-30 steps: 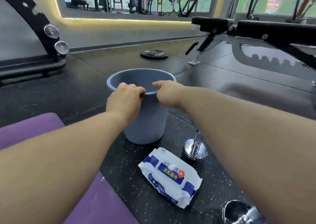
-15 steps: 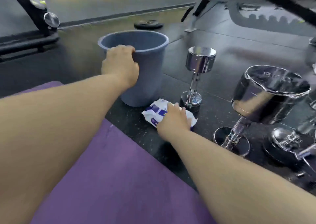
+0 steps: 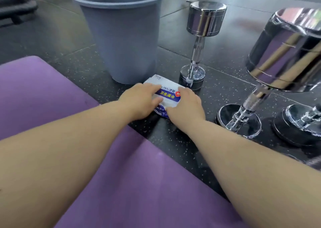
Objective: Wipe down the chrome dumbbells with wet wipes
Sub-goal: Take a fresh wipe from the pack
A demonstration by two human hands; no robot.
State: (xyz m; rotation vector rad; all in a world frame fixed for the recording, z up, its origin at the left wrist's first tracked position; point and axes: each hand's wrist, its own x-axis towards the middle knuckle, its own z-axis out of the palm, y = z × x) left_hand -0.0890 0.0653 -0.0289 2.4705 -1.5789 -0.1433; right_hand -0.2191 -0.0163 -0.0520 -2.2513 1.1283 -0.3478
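Nearest, at 6 o'clock, a purple mat point(image 3: 121, 184) lies on the speckled floor point(image 3: 217, 92). Just past its edge, at centre, the wet wipes pack point(image 3: 169, 93) lies on the floor. The left grip point(image 3: 139, 100) rests on it with fingers stretched flat, and the right grip point(image 3: 187, 106) curls round its right edge. At 3 o'clock a large dumbbell point(image 3: 284, 53) stands on end, with a cut-off dumbbell point(image 3: 302, 121) just beside it. A small dumbbell point(image 3: 199, 36) stands at 1 o'clock just beside the pack, and a grey bin point(image 3: 125, 41) stands just behind it at 12 o'clock.
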